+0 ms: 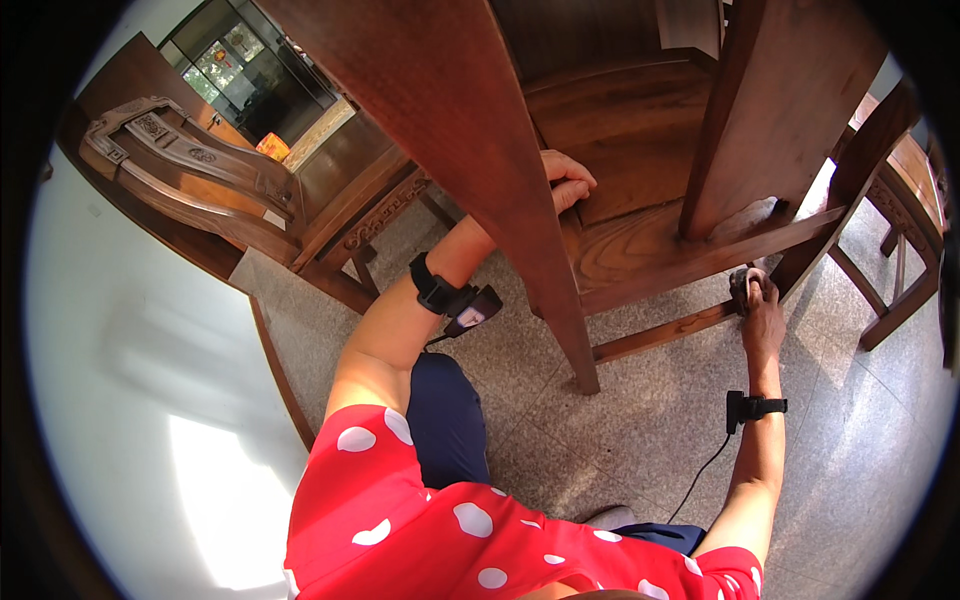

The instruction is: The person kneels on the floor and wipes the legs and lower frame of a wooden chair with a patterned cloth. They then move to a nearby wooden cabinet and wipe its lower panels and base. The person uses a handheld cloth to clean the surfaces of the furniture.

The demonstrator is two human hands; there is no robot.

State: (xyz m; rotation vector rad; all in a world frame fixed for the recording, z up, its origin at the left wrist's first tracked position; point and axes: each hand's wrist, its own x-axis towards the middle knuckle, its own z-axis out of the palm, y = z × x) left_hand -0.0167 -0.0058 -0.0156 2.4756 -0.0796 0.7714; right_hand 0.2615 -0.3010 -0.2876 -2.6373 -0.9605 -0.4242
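Note:
A dark reddish-brown wooden chair (pixel 622 262) stands before me, seen from behind. My left hand (pixel 568 180) reaches past the broad rear post (pixel 480 157) and lies over the seat (pixel 637 169). Its fingers are loosely curled; the post covers part of the wrist, and the palm is hidden. Low on the right, my right hand (pixel 763 311) grips a small dark pad or cloth (pixel 739 291), whose exact kind I cannot make out. That pad sits at the right end of the lower stretcher (pixel 667 330), close to the other rear leg (pixel 806 244).
A carved wooden armchair (pixel 202 172) stands at the left beside a white wall panel (pixel 172 375). Another wooden seat (pixel 904 210) is at the right. Speckled tiles cover the floor (pixel 555 442). A cable (pixel 701 472) runs from my right wrist strap (pixel 754 407).

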